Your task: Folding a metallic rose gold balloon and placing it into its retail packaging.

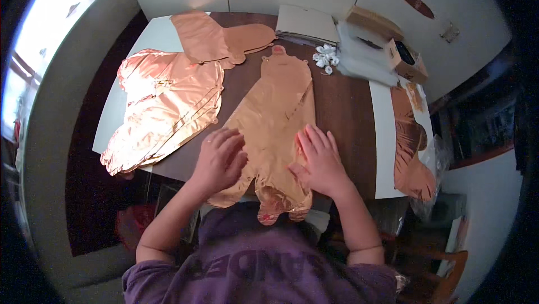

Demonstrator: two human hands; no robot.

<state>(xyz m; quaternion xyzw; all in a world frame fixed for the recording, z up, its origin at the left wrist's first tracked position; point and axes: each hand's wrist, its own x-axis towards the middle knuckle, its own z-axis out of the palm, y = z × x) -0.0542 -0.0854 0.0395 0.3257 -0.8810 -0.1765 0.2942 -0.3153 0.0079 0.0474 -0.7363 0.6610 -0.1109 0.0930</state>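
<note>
Here's the long, flat, copper-gold foil shape (281, 102) lying between two hands, crinkled lower end nearest the body! The left hand (222, 158) hangs at its left edge, fingers loosely curled, not closed on anything visible; the right hand (321, 161) is at the right edge, fingers stretched, thumb apart, contact hard to call. Left of the left hand, a shiny heap of layered copper foil (168, 107)! Well right of the right hand, a rumpled copper foil piece (407, 147). Farther beyond both, small white rounded bits (325, 58), a matte copper foil sheet (199, 37), and pale flat stacked boards (306, 23).
</note>
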